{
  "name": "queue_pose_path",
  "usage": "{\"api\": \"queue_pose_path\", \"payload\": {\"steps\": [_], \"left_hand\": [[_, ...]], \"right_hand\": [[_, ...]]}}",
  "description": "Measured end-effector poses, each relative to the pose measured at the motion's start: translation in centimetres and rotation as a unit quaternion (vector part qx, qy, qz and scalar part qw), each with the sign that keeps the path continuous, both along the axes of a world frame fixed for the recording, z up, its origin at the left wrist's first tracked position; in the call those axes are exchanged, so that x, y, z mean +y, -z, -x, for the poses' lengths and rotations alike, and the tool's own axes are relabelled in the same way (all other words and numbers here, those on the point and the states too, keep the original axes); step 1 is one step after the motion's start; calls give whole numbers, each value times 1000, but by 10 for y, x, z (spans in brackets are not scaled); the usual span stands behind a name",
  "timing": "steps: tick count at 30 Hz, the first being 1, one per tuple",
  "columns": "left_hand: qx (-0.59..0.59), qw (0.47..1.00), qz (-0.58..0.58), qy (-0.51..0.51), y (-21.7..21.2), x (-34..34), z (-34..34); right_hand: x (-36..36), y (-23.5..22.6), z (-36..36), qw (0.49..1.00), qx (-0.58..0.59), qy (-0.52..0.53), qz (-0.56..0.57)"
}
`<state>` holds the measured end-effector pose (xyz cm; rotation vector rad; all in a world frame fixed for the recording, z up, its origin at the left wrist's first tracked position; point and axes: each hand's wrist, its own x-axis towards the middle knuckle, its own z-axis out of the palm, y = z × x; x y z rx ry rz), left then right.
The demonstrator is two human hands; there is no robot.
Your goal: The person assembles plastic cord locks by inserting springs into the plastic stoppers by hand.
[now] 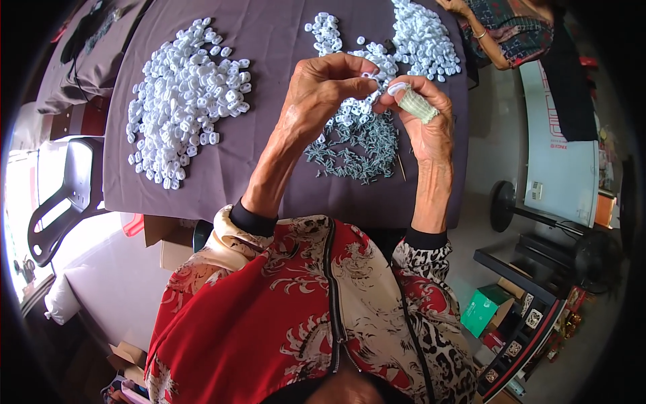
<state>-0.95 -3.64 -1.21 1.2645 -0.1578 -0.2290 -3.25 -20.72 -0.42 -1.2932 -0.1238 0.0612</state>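
My left hand is raised over the table, thumb and forefinger brought together in a pinch; whatever sits between the tips is too small to make out. Close beside it, my right hand is closed around a small white plastic piece. A pale green knitted sleeve covers one finger of that hand. Below the hands lies a spread of small grey screws. White plastic pieces are heaped just behind them, partly hidden by my fingers.
A large heap of white pieces covers the left of the brown tablecloth. Another heap lies far right, near another person's arm. A thin wooden stick rests beside the screws. A black chair stands left of the table.
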Motion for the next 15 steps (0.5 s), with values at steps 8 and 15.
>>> {"api": "queue_pose_path", "payload": {"steps": [8,15], "left_hand": [[16,988,155,18,-22,-1,14],[38,977,211,-4,-21,-2,13]], "right_hand": [[6,-28,5,982,-68,5,176],[31,-39,9,957,-165,94,221]]}}
